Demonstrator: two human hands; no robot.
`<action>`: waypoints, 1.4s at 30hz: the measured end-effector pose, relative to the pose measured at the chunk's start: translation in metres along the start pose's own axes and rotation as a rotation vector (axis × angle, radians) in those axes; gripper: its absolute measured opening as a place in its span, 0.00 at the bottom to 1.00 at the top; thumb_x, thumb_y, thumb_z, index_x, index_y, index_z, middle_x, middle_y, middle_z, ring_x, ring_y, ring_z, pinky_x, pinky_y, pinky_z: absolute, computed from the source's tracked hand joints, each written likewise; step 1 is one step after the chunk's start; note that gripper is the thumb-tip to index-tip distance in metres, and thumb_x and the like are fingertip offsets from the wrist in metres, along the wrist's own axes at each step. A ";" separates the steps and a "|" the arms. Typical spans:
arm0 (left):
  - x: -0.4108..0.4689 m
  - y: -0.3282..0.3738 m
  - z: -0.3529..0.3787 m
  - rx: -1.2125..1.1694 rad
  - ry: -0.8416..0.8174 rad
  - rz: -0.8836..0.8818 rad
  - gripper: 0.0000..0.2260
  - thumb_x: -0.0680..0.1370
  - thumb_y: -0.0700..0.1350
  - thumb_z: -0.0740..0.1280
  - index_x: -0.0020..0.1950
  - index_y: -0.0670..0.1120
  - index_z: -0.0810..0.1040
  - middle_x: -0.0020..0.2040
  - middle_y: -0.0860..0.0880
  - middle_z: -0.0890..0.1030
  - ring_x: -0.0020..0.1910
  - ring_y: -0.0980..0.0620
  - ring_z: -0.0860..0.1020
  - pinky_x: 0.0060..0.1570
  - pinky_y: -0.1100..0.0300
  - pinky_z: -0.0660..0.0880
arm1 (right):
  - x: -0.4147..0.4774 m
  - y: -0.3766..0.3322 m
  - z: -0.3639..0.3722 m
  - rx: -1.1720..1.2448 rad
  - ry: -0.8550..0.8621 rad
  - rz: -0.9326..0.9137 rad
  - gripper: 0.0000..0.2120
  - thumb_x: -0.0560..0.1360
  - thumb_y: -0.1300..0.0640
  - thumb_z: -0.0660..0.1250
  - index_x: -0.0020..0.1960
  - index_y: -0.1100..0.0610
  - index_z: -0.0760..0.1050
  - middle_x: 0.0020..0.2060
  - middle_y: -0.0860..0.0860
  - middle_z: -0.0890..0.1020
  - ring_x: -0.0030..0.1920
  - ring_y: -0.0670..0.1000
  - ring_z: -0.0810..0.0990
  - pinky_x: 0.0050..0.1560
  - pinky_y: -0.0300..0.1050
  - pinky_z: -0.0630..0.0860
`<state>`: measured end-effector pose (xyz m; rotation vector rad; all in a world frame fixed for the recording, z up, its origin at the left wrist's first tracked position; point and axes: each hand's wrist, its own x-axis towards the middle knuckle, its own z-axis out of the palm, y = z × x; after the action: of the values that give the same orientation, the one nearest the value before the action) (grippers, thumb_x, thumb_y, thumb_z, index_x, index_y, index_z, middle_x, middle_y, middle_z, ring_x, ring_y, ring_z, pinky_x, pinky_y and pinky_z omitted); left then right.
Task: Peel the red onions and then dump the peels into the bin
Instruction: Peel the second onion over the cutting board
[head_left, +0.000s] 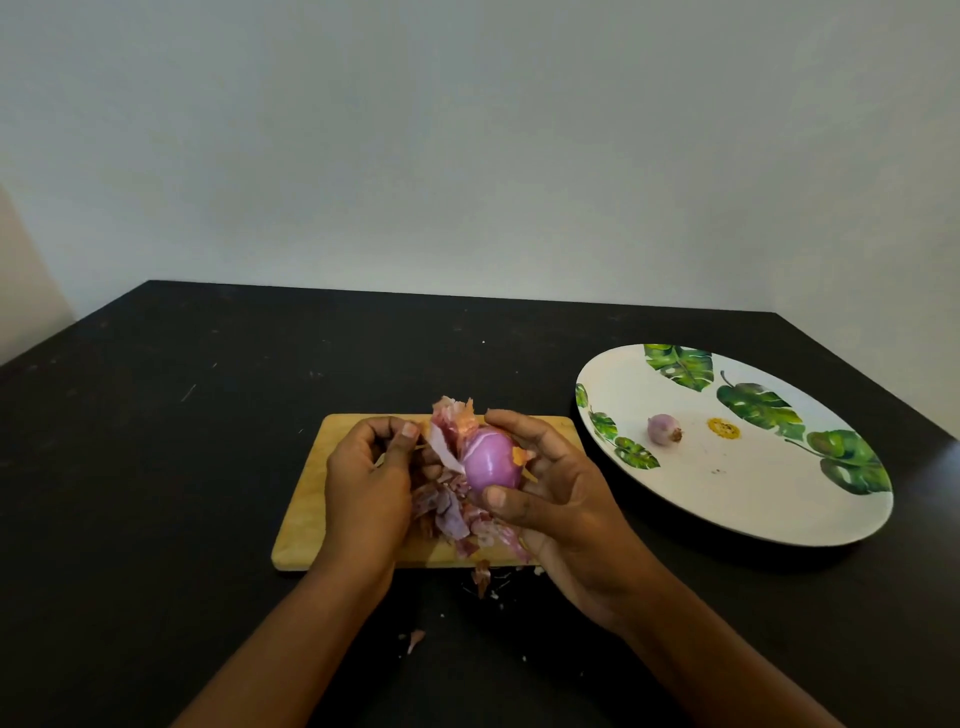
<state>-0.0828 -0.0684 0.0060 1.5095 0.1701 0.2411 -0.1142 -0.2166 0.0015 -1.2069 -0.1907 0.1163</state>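
My right hand (550, 493) grips a shiny purple red onion (491, 462) over the wooden cutting board (306, 514), thumb on its near side and fingers behind it. Papery skin (449, 426) still hangs from the onion's left side. My left hand (369, 478) pinches that skin between thumb and fingers. A heap of torn peels (457, 519) lies on the board under both hands. A second, smaller red onion (664, 429) sits on the white plate.
The white plate (810, 514) with green leaf prints lies to the right of the board on the black table (182, 415). A few peel scraps (415, 638) are scattered on the table in front of the board. No bin is in view.
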 end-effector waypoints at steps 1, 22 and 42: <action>0.000 0.000 0.001 0.018 0.007 0.015 0.07 0.80 0.42 0.61 0.44 0.45 0.77 0.37 0.49 0.80 0.37 0.53 0.79 0.39 0.60 0.76 | 0.000 0.000 -0.001 0.026 -0.006 0.009 0.28 0.66 0.69 0.74 0.62 0.51 0.77 0.60 0.51 0.80 0.60 0.56 0.80 0.55 0.51 0.79; -0.010 0.011 -0.001 0.133 -0.200 0.408 0.06 0.75 0.53 0.64 0.43 0.55 0.79 0.40 0.62 0.82 0.40 0.64 0.80 0.35 0.74 0.73 | 0.001 0.001 -0.003 -0.158 0.071 0.028 0.33 0.62 0.62 0.76 0.63 0.45 0.72 0.60 0.49 0.79 0.58 0.54 0.81 0.58 0.59 0.78; -0.003 -0.008 -0.004 0.374 -0.295 0.594 0.16 0.74 0.57 0.62 0.55 0.51 0.80 0.43 0.60 0.82 0.43 0.63 0.80 0.40 0.70 0.76 | 0.002 0.001 -0.007 -0.239 0.109 -0.007 0.30 0.67 0.70 0.74 0.63 0.46 0.71 0.58 0.46 0.80 0.57 0.51 0.82 0.54 0.53 0.81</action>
<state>-0.0861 -0.0655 -0.0019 1.9228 -0.5031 0.4719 -0.1110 -0.2222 -0.0018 -1.4464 -0.1150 0.0213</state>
